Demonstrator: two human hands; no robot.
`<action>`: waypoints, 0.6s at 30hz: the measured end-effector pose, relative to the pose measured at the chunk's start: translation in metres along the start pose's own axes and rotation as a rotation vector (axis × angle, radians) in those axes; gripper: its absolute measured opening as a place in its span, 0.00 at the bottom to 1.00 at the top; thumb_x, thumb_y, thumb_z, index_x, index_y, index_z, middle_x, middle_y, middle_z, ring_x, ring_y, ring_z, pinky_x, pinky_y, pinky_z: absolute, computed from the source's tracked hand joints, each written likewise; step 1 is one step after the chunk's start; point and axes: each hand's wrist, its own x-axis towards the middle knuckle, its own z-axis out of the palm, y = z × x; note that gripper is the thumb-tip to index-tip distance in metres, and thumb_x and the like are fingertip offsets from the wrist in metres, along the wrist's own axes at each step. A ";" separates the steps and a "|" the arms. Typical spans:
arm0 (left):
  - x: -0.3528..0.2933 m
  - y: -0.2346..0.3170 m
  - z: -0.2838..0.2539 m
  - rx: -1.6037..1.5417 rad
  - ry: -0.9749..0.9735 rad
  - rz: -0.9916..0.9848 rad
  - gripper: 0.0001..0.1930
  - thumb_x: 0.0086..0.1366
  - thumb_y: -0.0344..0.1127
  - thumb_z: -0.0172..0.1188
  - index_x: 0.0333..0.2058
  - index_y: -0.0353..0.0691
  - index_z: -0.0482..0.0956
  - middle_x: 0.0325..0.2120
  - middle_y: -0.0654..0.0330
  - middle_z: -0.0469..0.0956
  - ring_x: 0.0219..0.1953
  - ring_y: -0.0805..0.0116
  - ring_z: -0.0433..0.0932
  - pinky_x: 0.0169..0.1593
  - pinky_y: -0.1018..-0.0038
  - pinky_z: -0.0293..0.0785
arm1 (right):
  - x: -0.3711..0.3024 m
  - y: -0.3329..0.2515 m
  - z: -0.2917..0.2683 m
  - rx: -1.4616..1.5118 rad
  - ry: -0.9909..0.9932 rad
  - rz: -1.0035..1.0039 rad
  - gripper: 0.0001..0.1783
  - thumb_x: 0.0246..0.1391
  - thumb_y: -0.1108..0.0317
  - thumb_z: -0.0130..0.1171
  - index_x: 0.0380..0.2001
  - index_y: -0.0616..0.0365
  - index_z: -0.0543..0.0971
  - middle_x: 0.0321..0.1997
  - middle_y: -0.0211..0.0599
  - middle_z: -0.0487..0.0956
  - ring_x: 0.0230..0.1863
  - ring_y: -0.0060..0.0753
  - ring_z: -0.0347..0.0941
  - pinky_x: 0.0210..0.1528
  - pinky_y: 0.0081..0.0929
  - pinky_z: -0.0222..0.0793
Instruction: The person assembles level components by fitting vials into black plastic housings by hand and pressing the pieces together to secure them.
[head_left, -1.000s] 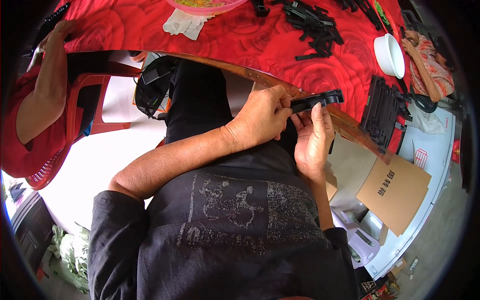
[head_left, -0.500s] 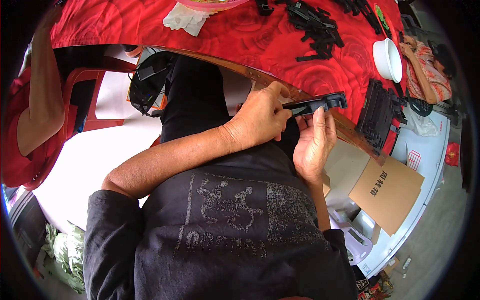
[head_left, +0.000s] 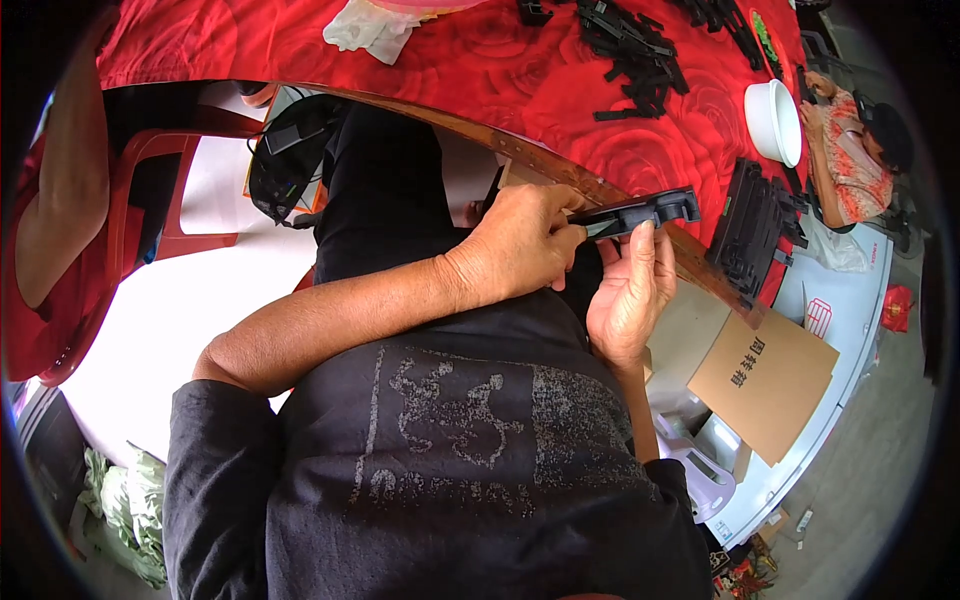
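Note:
Over the table's near edge, a long black plastic part (head_left: pixel 665 208) with a curved end rests in my right hand (head_left: pixel 632 295). The right thumb presses on its near side and the fingers lie behind it. My left hand (head_left: pixel 520 240) is closed in a fist at the part's left end. Beside its fingers shows a thin greyish, blade-like piece (head_left: pixel 599 229). Its other end is hidden in the left fist, so what this hand grips is unclear.
On the red rose-patterned tablecloth (head_left: pixel 480 75) lie a pile of black plastic parts (head_left: pixel 640 65), stacked black parts (head_left: pixel 745 235), a white bowl (head_left: pixel 772 122) and a white cloth (head_left: pixel 368 32). A cardboard box (head_left: pixel 765 385) stands right. People sit left and right.
The black part and both hands stay nearly in place, with the part shifted slightly right. My view has moved a little. The person at the right has shifted posture.

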 end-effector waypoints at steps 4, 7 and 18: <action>-0.003 0.002 0.000 -0.036 -0.005 -0.016 0.17 0.68 0.28 0.54 0.53 0.27 0.73 0.19 0.59 0.79 0.20 0.74 0.81 0.25 0.78 0.76 | -0.001 0.001 0.001 -0.025 -0.002 -0.020 0.07 0.65 0.67 0.57 0.42 0.57 0.77 0.40 0.24 0.77 0.41 0.18 0.71 0.46 0.24 0.71; -0.005 0.002 0.001 -0.051 -0.003 -0.027 0.17 0.68 0.28 0.54 0.53 0.27 0.73 0.19 0.59 0.80 0.20 0.74 0.81 0.25 0.78 0.76 | -0.002 0.001 0.002 -0.050 0.012 -0.037 0.07 0.65 0.67 0.57 0.42 0.57 0.77 0.40 0.25 0.77 0.41 0.18 0.71 0.45 0.24 0.70; -0.006 -0.003 0.004 -0.064 0.057 -0.057 0.12 0.63 0.25 0.54 0.42 0.22 0.77 0.18 0.51 0.80 0.19 0.66 0.83 0.28 0.71 0.79 | -0.002 0.005 -0.004 -0.305 -0.140 -0.074 0.12 0.57 0.82 0.59 0.44 0.62 0.73 0.40 0.28 0.73 0.42 0.16 0.66 0.48 0.19 0.64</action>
